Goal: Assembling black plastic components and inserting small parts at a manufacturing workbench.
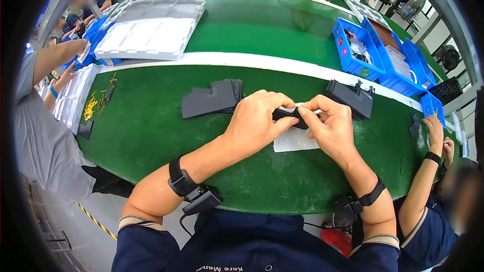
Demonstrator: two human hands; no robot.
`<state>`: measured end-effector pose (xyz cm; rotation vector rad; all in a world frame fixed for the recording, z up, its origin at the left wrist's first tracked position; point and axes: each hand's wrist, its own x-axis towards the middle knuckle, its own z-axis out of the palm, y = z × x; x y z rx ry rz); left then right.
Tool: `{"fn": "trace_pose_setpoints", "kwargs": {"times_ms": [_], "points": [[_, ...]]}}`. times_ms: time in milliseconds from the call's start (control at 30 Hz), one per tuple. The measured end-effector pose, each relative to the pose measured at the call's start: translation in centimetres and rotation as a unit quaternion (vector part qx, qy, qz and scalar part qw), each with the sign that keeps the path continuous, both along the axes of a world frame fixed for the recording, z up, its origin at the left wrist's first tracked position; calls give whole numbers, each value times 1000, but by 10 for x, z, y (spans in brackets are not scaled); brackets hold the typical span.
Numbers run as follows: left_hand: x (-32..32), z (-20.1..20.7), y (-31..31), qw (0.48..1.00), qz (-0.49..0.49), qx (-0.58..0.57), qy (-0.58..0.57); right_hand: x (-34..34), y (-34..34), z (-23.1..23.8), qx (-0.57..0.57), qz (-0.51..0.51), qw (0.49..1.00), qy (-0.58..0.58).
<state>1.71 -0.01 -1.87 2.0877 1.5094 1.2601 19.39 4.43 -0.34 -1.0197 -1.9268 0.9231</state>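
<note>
From my remote seat I see black flat panels (209, 102) lying left, then the left hand (256, 120) and right hand (330, 130) pinching one small black part (283, 114) above white sheeting (295, 142), seemingly mid-work; whether the right-hand black stack (348, 99) is finished, I cannot tell.

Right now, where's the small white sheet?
In the head view, the white sheet lies right of centre on the green table, partly hidden by the right hand and black part.
</note>
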Motion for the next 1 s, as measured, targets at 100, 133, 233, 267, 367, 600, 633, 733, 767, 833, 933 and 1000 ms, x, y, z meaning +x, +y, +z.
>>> {"fn": "trace_pose_setpoints", "kwargs": {"times_ms": [100,133,233,267,367,600,633,733,767,833,933,1000], "points": [[-3,1,-3,997,20,-70,-7,-1,-1,3,-13,7,1000,-17],[-3,3,-4,996,22,-85,-31,0,-2,3,-12,9,1000,-18],[-2,5,-4,990,30,-112,-77,2,-3,5,-16,9,1000,-19],[-2,6,-3,987,34,-125,-100,2,-4,6,-28,8,999,-13],[-2,2,-4,988,30,-123,-87,2,-4,6,-35,14,999,-5],[-8,1,4,996,-47,-59,-48,8,2,4,-7,67,998,-16],[-10,2,3,998,-53,-23,-13,8,2,2,7,77,997,-5],[-9,8,0,997,-69,-30,-12,4,1,4,-13,89,995,-32],[-7,11,-2,993,-76,-73,-46,4,-1,3,-16,88,995,-33],[-7,18,-3,988,-64,-129,-48,2,-3,1,-17,91,995,27],[-12,15,2,962,-21,-202,-181,6,0,5,-1,34,999,6],[-19,9,6,955,-33,-196,-221,4,4,0,-26,29,999,10]]}}
